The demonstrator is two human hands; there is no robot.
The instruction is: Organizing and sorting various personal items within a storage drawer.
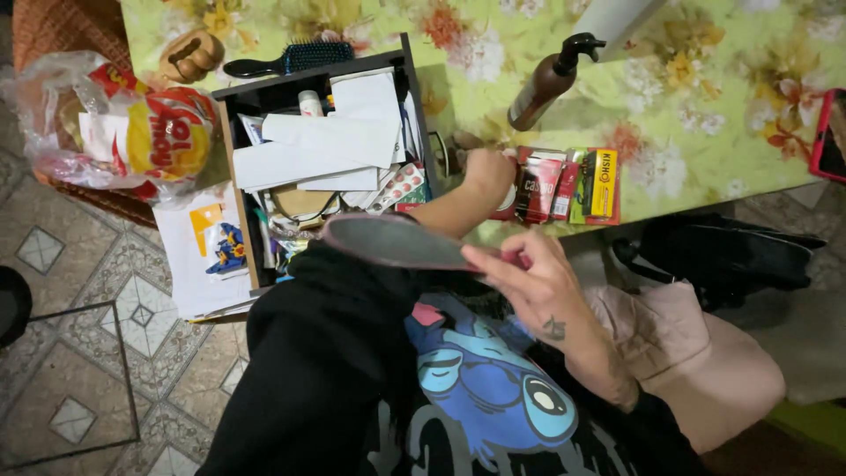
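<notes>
The right hand pinches a flat grey oval board. The left hand, fingers clenched, rests at the desk's near edge beside small red boxes.

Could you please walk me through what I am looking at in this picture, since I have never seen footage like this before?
There is no machine here: a person wears a camera on the head, so the single picture looks straight down over their chest and dark printed shirt at their own two bare hands.

The right hand holds a flat, grey oval pad with a pink edge. The left hand reaches forward to the edge of a table with a flowered yellow-green cloth, beside a row of small red and yellow boxes.

Also on the table lie a brown pump bottle and a dark hairbrush. An open dark drawer is crammed with white papers, blister packs and odds and ends. To the left sits a clear plastic bag with red and yellow print, above a tiled floor.
</notes>
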